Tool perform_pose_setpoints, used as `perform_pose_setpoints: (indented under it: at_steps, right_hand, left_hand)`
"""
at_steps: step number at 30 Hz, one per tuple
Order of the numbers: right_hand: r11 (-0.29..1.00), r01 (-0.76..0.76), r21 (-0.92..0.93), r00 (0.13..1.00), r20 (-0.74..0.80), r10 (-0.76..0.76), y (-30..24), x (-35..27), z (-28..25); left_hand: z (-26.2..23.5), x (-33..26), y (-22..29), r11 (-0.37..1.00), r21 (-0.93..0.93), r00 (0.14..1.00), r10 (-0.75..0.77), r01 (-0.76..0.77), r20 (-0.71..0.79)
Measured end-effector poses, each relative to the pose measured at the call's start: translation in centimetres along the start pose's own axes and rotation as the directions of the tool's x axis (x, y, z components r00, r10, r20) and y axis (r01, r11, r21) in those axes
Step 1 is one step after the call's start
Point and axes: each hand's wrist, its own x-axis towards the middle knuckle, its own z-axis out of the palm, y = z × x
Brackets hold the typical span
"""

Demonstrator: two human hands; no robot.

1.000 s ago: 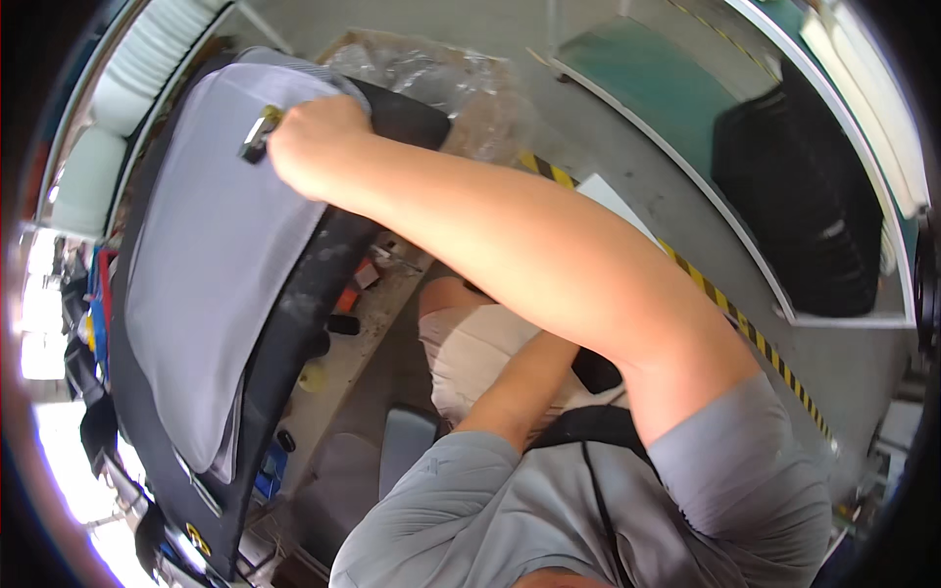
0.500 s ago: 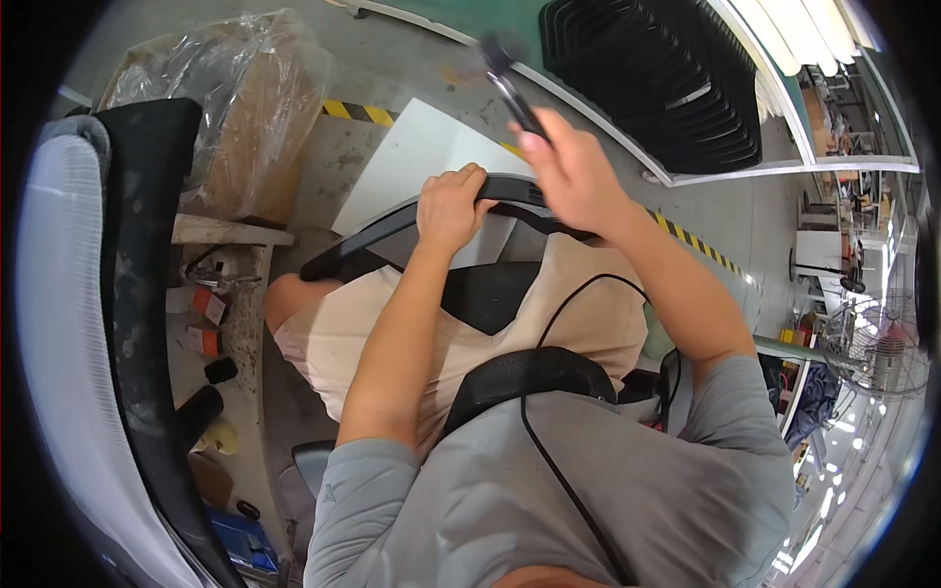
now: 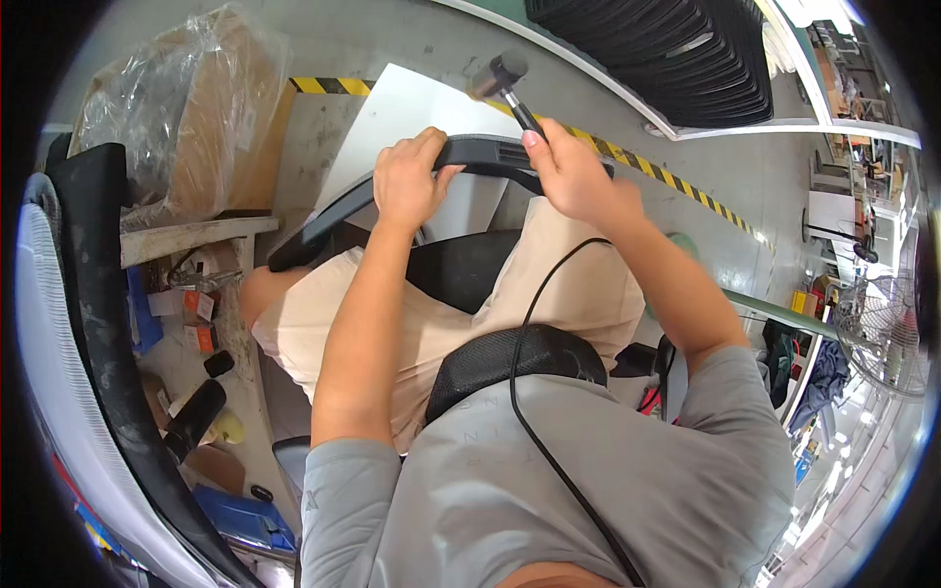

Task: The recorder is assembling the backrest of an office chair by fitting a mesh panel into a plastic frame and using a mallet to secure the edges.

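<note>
l hand (image 3: 410, 186) clasping curved blk frame (image 3: 472, 152); r hand (image 3: 580, 181) holding hammer (image 3: 523, 111) nr frame.

Grey floor (image 3: 725, 167) carries striped tape (image 3: 676, 186) and, at upper left, a carton (image 3: 211, 147) under clear plastic. Beside it runs the worn edge of the counter (image 3: 196, 235); the shelf (image 3: 173, 365) below is cluttered — two orange-and-white boxes (image 3: 202, 321), a black cylinder (image 3: 199, 412), a pale yellow ball (image 3: 230, 426), a blue tray (image 3: 245, 514). At far left, a black pad (image 3: 98, 284) bears grey mesh (image 3: 49, 294). A white-rimmed rack (image 3: 745, 128) holds stacked black parts (image 3: 667, 59).
</note>
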Motion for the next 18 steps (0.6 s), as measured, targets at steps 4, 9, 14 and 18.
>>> perform_pose_setpoints:
  at_steps: [4, 9, 14, 18]
  right_hand:
    - [0.989, 0.004, -0.148, 0.997, 0.072, 0.007, 0.0, 0.5, 1.1]
    - [0.999, -0.039, -0.006, 0.999, 0.01, 0.039, -0.9, -1.0, 1.1]
    - [0.992, -0.09, -0.088, 0.988, 0.12, 0.1, 2.3, -1.7, 2.1]
    - [0.994, -0.099, 0.037, 0.994, -0.035, 0.1, 0.6, -2.8, 0.6]
  left_hand:
    - [0.2, -0.2, -0.3, 0.999, -0.021, 0.996, 0.043, -0.045, -0.084]
    - [0.4, -0.1, 0.0, 1.0, -0.027, 0.998, 0.007, -0.009, -0.056]
    - [0.7, -0.2, -0.3, 0.999, -0.015, 0.996, 0.036, -0.038, -0.081]
    - [0.1, -0.1, -0.3, 0.999, 0.004, 0.993, 0.049, -0.049, -0.104]
